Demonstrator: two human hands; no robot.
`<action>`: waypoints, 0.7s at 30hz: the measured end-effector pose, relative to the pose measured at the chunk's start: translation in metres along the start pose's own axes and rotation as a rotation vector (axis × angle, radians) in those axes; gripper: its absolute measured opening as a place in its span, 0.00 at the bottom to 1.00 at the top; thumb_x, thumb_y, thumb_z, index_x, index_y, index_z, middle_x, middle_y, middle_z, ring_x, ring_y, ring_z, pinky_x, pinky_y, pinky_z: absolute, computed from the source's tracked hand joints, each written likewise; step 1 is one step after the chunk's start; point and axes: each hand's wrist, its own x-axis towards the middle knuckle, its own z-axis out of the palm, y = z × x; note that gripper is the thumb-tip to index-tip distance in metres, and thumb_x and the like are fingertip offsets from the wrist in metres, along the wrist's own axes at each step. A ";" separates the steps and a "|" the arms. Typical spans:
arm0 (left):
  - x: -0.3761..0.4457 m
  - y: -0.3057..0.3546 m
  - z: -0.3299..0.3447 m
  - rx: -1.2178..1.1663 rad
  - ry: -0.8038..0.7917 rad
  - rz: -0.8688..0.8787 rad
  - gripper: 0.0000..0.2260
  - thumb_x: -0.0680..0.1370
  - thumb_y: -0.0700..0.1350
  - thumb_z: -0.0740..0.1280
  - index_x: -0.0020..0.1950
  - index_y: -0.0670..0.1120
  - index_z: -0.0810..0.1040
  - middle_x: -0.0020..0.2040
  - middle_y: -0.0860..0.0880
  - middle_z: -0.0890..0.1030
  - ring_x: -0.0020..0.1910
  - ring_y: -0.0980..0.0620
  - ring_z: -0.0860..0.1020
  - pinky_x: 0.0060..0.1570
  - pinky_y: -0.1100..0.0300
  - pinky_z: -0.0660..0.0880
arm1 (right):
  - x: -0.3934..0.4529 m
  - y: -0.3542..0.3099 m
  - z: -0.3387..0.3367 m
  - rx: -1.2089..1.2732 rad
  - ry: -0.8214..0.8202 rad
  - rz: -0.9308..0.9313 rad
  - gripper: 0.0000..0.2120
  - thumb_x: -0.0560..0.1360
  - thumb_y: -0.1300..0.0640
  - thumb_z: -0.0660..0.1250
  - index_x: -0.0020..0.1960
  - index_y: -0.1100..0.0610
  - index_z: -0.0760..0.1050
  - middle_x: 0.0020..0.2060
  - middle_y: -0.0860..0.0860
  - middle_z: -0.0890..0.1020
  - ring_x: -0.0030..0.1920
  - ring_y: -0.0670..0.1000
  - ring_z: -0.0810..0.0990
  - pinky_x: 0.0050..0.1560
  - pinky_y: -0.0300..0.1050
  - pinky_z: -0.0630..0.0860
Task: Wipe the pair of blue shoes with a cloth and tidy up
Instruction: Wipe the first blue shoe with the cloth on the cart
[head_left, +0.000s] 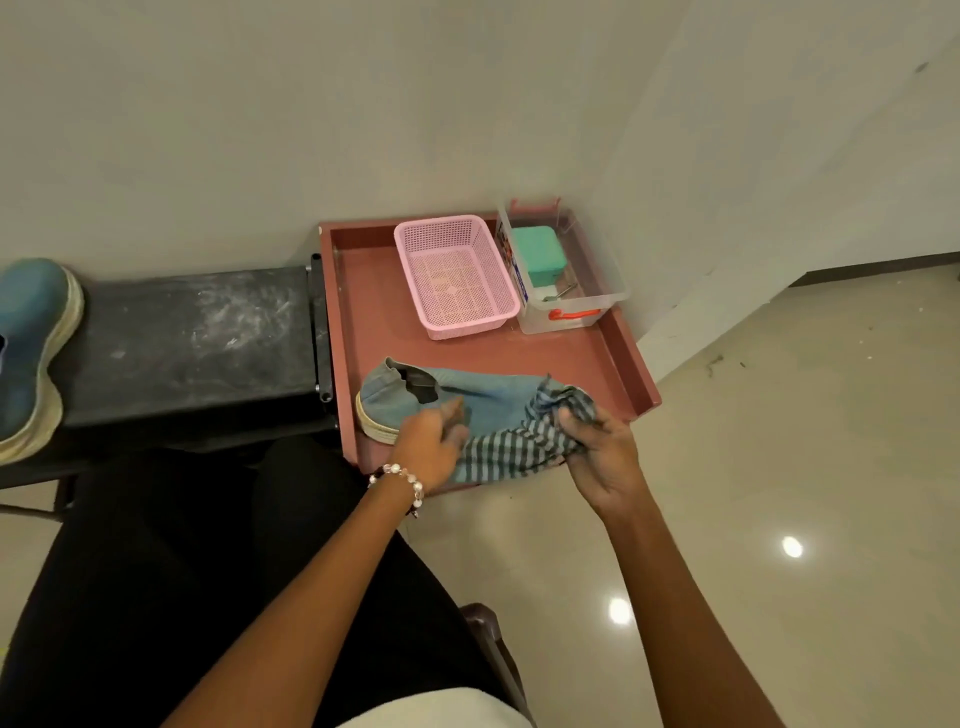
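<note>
The blue shoe (447, 402) is lying on its side along the near edge of the red tray (374, 332), its heel pointing toward the dark worktop (192, 338) and its toe buried under the striped cloth (519, 441). The wiping step is under way on this shoe. The right hand (602, 447) is bunching the cloth over the toe, fingers curled round the fabric, while the left hand (431, 441) is steadying the middle of the shoe; its fingers look loosely bent against the upper, though whether they are truly gripping it or only pressing is hard to tell from this angle.

The second shoe (31, 353) is resting sole-up at the far left end of the worktop, well apart from the tray, so it is probably waiting its turn or already done.

The next move is likely calling for the cloth to travel from toe toward heel, with the left hand giving way or turning the shoe to expose the sole rim.

Room is tight at the front: the shoe is sitting right at the tray's near edge, where no raised lip is visible, and could slide off toward the floor. Behind it there is open tray floor before the pink basket (457, 275) and the clear box (566, 270), which are standing side by side at the back.
</note>
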 end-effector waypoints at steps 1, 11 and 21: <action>-0.004 0.006 -0.003 -0.223 0.061 -0.065 0.19 0.79 0.42 0.65 0.70 0.43 0.71 0.58 0.43 0.81 0.54 0.48 0.79 0.58 0.57 0.74 | -0.007 -0.006 0.002 0.076 -0.025 0.008 0.15 0.68 0.67 0.66 0.54 0.67 0.76 0.46 0.58 0.83 0.48 0.54 0.82 0.50 0.46 0.80; -0.049 0.071 -0.021 -0.932 -0.308 -0.111 0.31 0.66 0.52 0.76 0.66 0.45 0.73 0.57 0.47 0.81 0.57 0.49 0.79 0.61 0.54 0.74 | -0.046 -0.032 0.042 0.172 -0.188 0.063 0.23 0.74 0.57 0.64 0.65 0.68 0.69 0.60 0.65 0.77 0.59 0.62 0.77 0.59 0.58 0.75; -0.066 0.070 -0.039 -0.489 0.259 0.080 0.03 0.70 0.41 0.75 0.39 0.47 0.83 0.39 0.48 0.84 0.39 0.54 0.81 0.43 0.56 0.79 | -0.057 -0.041 0.028 -0.698 -0.090 -0.169 0.21 0.63 0.64 0.78 0.54 0.61 0.76 0.46 0.56 0.83 0.45 0.56 0.84 0.42 0.51 0.82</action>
